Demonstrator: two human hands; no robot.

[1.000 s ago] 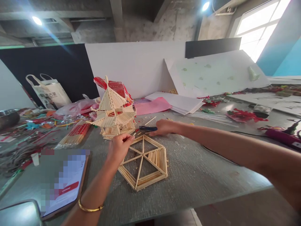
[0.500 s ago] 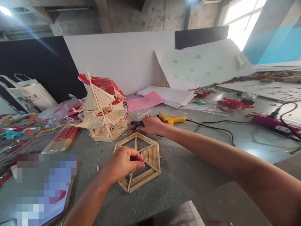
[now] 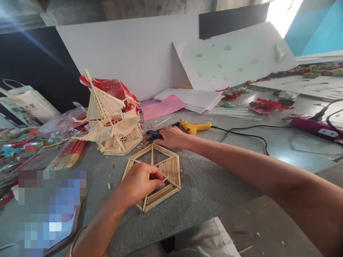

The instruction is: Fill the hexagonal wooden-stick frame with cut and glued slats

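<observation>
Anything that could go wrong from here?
The right hand is close to the yellow glue gun, which could burn skin if hot. Lifting the dark tool under that hand might knock the nearby stick tower. The left hand, over the hexagonal stick frame, might bend it by pressing down.

A hexagonal, pale wooden-stick frame (image 3: 170, 167) — right wedge slatted — lies on the grey surface (image 3: 211, 192); behind it, a dark blue tool (image 3: 153, 135) (partly covered).
</observation>
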